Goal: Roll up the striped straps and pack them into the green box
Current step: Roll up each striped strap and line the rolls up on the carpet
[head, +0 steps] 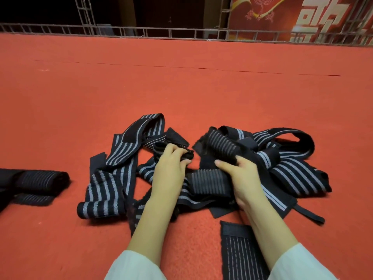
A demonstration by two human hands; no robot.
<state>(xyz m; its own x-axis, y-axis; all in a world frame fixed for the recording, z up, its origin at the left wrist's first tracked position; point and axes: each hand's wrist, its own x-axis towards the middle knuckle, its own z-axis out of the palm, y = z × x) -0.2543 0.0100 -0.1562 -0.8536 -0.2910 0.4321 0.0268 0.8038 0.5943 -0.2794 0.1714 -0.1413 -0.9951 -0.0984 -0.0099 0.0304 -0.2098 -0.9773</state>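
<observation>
- Step in hand (judged): rolling phase, at the start of one strap. No packing seen.
- Left hand point(170, 168): fingers curled, pinching a small strap end point(158, 148) that looks tightly bunched. Probably the core of a new roll.
- Right hand point(245, 176): thumb and fingers clamped on a ribbed strap point(220, 144) at the pile's centre. Cannot tell whether it is the same strap as the left hand's.
- Hands are close together but not touching.
- Task items: the striped straps point(105, 190) lie in a loose, tangled pile on the red carpet point(181, 87), right in front of the person. Wide-stripe and fine-stripe pieces overlap.
- Green box: not in view, position unknown.
- One rolled strap point(44, 178) sits apart at far left, so approx. one looks done and most are left.
- Next move (judged): pull the held strap clear of the pile, lay it straight, then roll with even tension from the pinched end.
- Obstructions: straps cross over and under one another, so pulling one will likely drag its neighbours. Fuzzy black fastener patches may cling to adjacent fabric.
- A flat strap point(242, 255) lies near the right forearm, separate from the pile.
- Surroundings: metal railing point(181, 34) along the far edge, red banner point(272, 21) behind it, white sleeves point(137, 267) at the bottom of the view. None interfere.
</observation>
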